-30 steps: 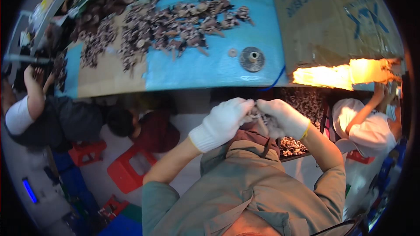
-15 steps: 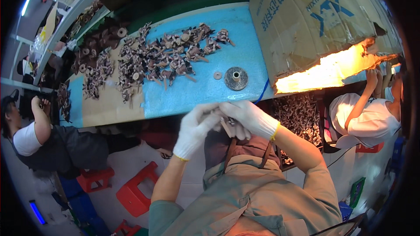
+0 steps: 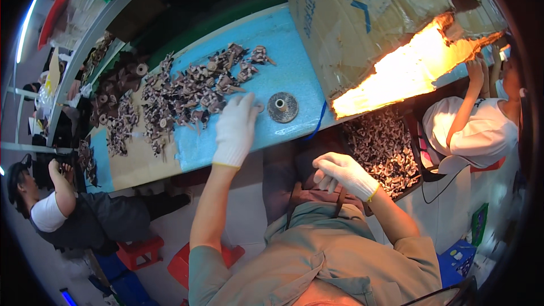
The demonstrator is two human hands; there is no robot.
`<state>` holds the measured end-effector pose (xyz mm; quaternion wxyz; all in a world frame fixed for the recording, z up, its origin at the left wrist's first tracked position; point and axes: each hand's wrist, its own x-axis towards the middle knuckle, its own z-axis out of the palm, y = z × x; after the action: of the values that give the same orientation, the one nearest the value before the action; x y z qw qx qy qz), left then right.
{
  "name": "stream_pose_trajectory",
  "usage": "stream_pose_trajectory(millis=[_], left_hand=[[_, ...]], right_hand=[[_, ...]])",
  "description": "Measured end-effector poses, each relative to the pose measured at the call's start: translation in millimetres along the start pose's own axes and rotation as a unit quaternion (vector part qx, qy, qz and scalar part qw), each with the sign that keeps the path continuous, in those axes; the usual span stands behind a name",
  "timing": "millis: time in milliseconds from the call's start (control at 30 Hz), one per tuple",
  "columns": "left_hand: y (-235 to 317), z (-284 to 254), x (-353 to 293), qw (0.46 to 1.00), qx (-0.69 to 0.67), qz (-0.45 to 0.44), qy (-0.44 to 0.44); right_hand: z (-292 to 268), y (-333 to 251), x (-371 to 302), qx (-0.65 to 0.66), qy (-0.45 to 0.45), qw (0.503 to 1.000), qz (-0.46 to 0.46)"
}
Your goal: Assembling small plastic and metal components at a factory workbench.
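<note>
My left hand [image 3: 235,129], in a white knit glove, reaches over the blue tabletop [image 3: 255,133]. Its fingers are stretched out beside the near right edge of a heap of small brown and dark figures [image 3: 195,88]; what lies beneath the palm is hidden. Just past its fingertips, a small pale disc [image 3: 259,107] is partly covered. To its right stands a round dark metal base with a short hollow post [image 3: 283,106]. My right hand [image 3: 344,175], also gloved, hovers above my lap with curled fingers. I cannot make out anything inside it.
A large cardboard box [image 3: 351,34] with a torn, brightly lit opening stands on the right. Below it, a dark bin [image 3: 385,150] holds many small pieces. Co-workers sit at left and right. Brown round parts [image 3: 116,76] lie at the far left; red stools [image 3: 139,254] stand below.
My hands were together at the table's front edge around a small brownish piece. They have parted: the left went forward over the table, the right drew back toward my lap.
</note>
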<state>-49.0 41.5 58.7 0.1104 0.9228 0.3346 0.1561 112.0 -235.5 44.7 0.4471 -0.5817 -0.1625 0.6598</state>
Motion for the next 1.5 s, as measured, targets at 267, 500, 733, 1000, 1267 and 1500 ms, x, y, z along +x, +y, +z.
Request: stream_pose_trajectory(millis=[267, 500, 733, 1000, 1267, 1500], left_hand=[[-21.3, 29.0, 8.7, 0.981, -0.163, -0.092, -0.045], [55.9, 3.1, 15.7, 0.854, -0.477, -0.205, -0.020], [72.6, 17.2, 17.3, 0.889, -0.414, -0.188, -0.048], [70.4, 33.8, 22.5, 0.871, -0.441, -0.207, -0.059], [50.9, 30.2, 21.7, 0.842, -0.491, -0.203, -0.093], [38.0, 25.6, -11.1, 0.858, -0.461, -0.227, -0.020]], right_hand=[[-65.7, 68.4, -13.7, -0.160, 0.194, 0.966, -0.069], [-172.0, 141.2, -50.8, -0.398, 0.473, 0.786, 0.021], [-244.3, 95.5, 51.8, -0.562, 0.502, 0.649, -0.107], [-289.2, 118.9, 60.7, -0.654, 0.405, 0.635, -0.069], [-141.7, 58.9, -36.9, -0.016, 0.283, 0.943, -0.175], [-33.1, 2.4, -1.8, -0.249, 0.092, 0.953, -0.145]])
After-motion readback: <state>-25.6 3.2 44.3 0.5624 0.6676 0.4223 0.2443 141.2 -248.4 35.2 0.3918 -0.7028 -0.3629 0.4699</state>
